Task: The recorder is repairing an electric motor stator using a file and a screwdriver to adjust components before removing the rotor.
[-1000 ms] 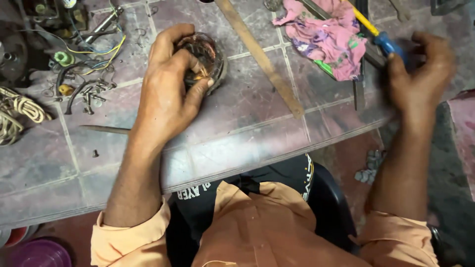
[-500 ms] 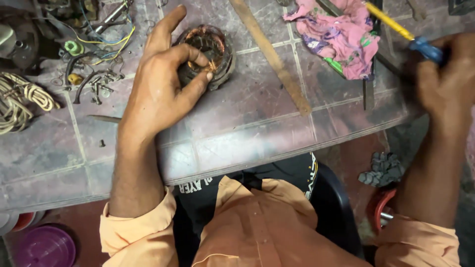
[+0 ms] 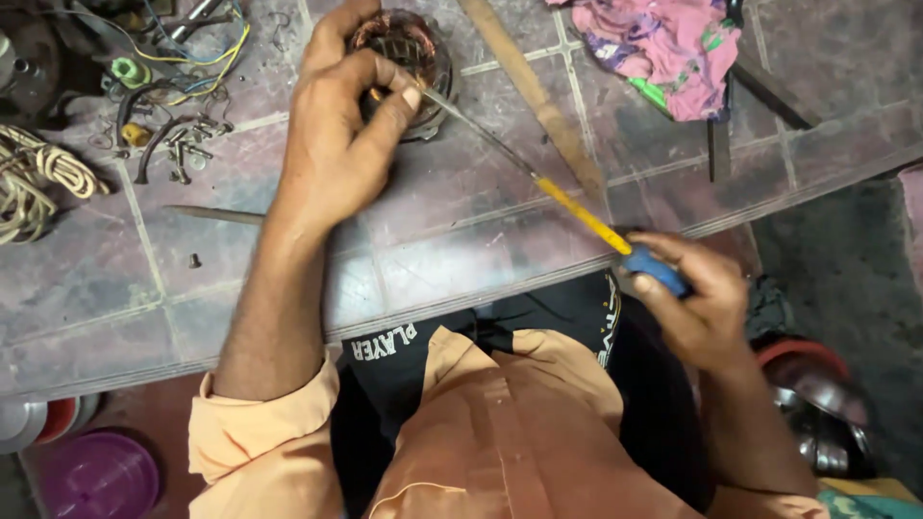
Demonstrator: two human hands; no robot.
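A: Left hand (image 3: 336, 144)? We see it at 12 o'clock, fingers wrapped on the motor stator (image 3: 409, 58), thumb pressed at its near rim. The stator sits on the tiled counter (image 3: 461, 240), copper windings showing.

B: Agreed. Right hand (image 3: 697, 303) at 4 o'clock, closed around the blue handle of the screwdriver (image 3: 577, 207). Its yellow shank and metal blade run up toward 11 o'clock, and we see the tip touching the stator right by the left thumb.

A: Around it: wooden stick (image 3: 534, 96) at 1 o'clock, pink cloth (image 3: 673, 48) at 2 o'clock, well apart from the stator.

B: At 10 o'clock, loose wires and screws (image 3: 173, 125), and a coiled rope (image 3: 38, 183) at 9 o'clock. Purple bowl (image 3: 96, 476) on the floor at 8 o'clock.
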